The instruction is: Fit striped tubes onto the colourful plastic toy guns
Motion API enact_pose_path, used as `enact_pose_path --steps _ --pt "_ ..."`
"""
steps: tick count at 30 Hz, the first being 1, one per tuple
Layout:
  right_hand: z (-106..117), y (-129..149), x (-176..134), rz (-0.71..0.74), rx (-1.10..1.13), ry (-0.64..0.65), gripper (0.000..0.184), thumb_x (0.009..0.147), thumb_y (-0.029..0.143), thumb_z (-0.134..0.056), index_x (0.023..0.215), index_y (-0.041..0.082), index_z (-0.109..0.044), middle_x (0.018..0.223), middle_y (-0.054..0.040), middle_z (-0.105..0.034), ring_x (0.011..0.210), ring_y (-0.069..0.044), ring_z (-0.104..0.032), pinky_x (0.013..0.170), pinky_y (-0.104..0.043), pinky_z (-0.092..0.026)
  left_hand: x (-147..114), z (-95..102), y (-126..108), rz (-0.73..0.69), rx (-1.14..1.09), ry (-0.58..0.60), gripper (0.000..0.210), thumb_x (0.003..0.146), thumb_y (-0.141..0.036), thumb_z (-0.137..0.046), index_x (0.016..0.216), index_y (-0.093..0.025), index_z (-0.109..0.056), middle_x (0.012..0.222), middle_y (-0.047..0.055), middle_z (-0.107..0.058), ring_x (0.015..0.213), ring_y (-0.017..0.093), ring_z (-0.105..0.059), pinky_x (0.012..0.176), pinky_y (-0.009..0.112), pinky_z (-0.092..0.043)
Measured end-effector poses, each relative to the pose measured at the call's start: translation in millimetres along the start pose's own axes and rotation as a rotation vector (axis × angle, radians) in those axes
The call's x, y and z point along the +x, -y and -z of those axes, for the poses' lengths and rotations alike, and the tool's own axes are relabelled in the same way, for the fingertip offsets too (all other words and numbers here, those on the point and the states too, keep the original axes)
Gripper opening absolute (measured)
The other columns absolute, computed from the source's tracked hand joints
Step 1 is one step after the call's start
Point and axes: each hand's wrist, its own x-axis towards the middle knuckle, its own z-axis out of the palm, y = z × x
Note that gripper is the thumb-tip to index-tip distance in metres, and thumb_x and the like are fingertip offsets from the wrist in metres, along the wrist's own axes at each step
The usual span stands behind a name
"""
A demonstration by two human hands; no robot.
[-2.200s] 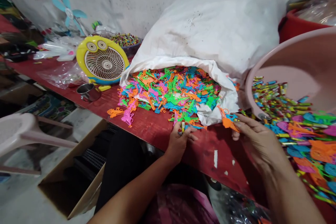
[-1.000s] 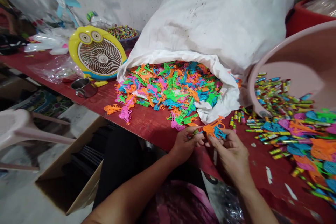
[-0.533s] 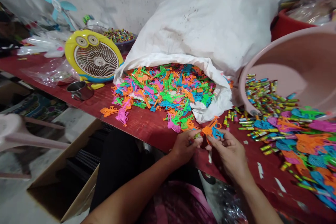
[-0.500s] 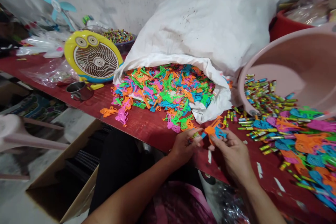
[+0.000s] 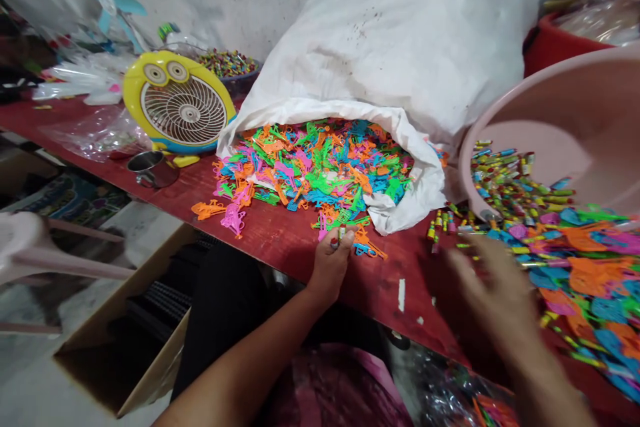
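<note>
My left hand (image 5: 331, 263) is closed around small colourful wrapped tubes (image 5: 341, 232), their ends poking out between thumb and fingers. Just beyond it lie bright plastic toy pieces (image 5: 367, 240) in green, orange and pink, spilling from the mouth of a big white sack (image 5: 400, 47). My right hand (image 5: 495, 287), smeared by motion, hovers over the red table near loose wrapped tubes (image 5: 443, 221); whether anything is in its fingers does not show. To its right spreads a heap of tubes and plastic pieces put together (image 5: 595, 273).
A tilted pink basin (image 5: 600, 80) with tubes inside stands at the right. At left are a yellow fan (image 5: 133, 107), a metal cup (image 5: 155, 170) and plastic bags (image 5: 95, 133). An open cardboard box (image 5: 135, 393) sits below the table edge.
The orange and blue plastic pieces have left my right hand, which has swung right toward the tubes. My left hand has drawn left, still gripping wrapped tubes.
</note>
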Motion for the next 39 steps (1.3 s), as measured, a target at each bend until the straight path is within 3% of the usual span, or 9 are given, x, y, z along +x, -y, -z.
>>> enact_pose_path --steps 4,8,14,17,20,26,30,34,39 --pt "-70.4 46.4 -3.1 0.249 0.004 0.375 0.03 0.095 0.028 -0.048 0.121 0.021 -0.062 0.103 -0.0112 -0.062 0.095 -0.027 -0.057 0.083 -0.039 -0.047 0.4 3.6 -1.4 -0.082 0.031 0.057 0.035 0.093 -0.046 -0.056 0.076 -0.015 -0.055 0.06 -0.004 -0.043 0.055 0.008 -0.036 0.053 0.021 -0.03" --pt "-75.3 30.2 1.3 0.23 -0.017 0.399 0.031 0.096 0.023 -0.04 0.109 0.016 -0.068 0.085 -0.0105 -0.059 0.081 -0.024 -0.056 0.072 -0.035 -0.045 0.6 7.6 -4.0 -0.085 0.007 0.019 0.032 0.092 -0.047 -0.057 0.088 -0.015 -0.059 0.062 -0.004 -0.045 0.055 0.009 -0.037 0.053 0.021 -0.03" --pt "-32.2 1.3 -6.2 -0.271 0.511 0.409 0.028 0.087 0.046 -0.062 0.092 0.02 -0.071 0.079 -0.0046 -0.065 0.069 -0.019 -0.058 0.062 -0.029 -0.044 -0.6 1.6 3.2 -0.13 0.036 0.016 0.036 0.09 -0.045 -0.06 0.07 -0.016 -0.052 0.067 -0.002 -0.049 0.055 0.009 -0.037 0.055 0.023 -0.031" --pt "-33.0 13.8 -13.4 -0.55 0.8 0.422 0.035 0.079 0.048 -0.072 0.095 0.017 -0.07 0.073 -0.0037 -0.064 0.062 -0.016 -0.056 0.057 -0.026 -0.043 -3.3 -5.1 9.0 -0.108 0.099 0.117 0.039 0.089 -0.047 -0.059 0.067 -0.017 -0.049 0.063 -0.003 -0.044 0.055 0.009 -0.034 0.054 0.023 -0.029" --pt "-45.2 32.8 -19.9 -0.585 0.924 0.454 0.043 0.077 0.047 -0.075 0.106 0.015 -0.069 0.075 -0.0048 -0.066 0.062 -0.015 -0.057 0.056 -0.024 -0.045 -3.9 -8.8 11.5 -0.062 0.153 0.198 0.042 0.088 -0.05 -0.058 0.065 -0.017 -0.047 0.06 -0.004 -0.04 0.055 0.009 -0.033 0.053 0.023 -0.027" --pt "-43.3 43.1 -22.1 -0.435 0.855 0.541 0.048 0.093 0.046 -0.056 0.133 0.02 -0.056 0.092 -0.0079 -0.069 0.068 -0.016 -0.063 0.057 -0.025 -0.049 -0.9 -4.8 0.2 0.013 0.08 0.248 0.042 0.086 -0.05 -0.06 0.066 -0.018 -0.043 0.057 -0.006 -0.037 0.051 0.008 -0.029 0.049 0.022 -0.023" --pt "-29.0 34.2 -8.3 -0.028 0.489 0.266 0.05 0.094 0.034 -0.053 0.144 0.029 -0.047 0.134 -0.0097 -0.057 0.109 -0.023 -0.062 0.088 -0.037 -0.053 -3.7 -6.4 -7.4 0.086 0.019 0.348 0.047 0.082 -0.054 -0.063 0.064 -0.019 -0.039 0.055 -0.007 -0.032 0.049 0.007 -0.023 0.048 0.023 -0.018" --pt "-29.8 28.8 0.1 0.351 0.313 0.345 0.041 0.094 0.027 -0.051 0.134 0.032 -0.059 0.149 -0.0072 -0.044 0.132 -0.026 -0.047 0.105 -0.044 -0.043 -8.4 -14.0 -4.8 0.124 0.006 0.409 0.051 0.077 -0.059 -0.068 0.064 -0.018 -0.039 0.057 -0.007 -0.031 0.051 0.007 -0.023 0.05 0.023 -0.019" --pt "-40.0 20.4 -9.4 0.177 0.495 0.261 0.029 0.093 0.032 -0.056 0.118 0.029 -0.069 0.128 -0.0086 -0.062 0.116 -0.025 -0.059 0.097 -0.042 -0.049 -10.5 -19.6 -0.2 0.063 -0.008 0.328 0.042 0.082 -0.056 -0.066 0.076 -0.016 -0.053 0.062 -0.006 -0.035 0.056 0.009 -0.029 0.054 0.023 -0.025"
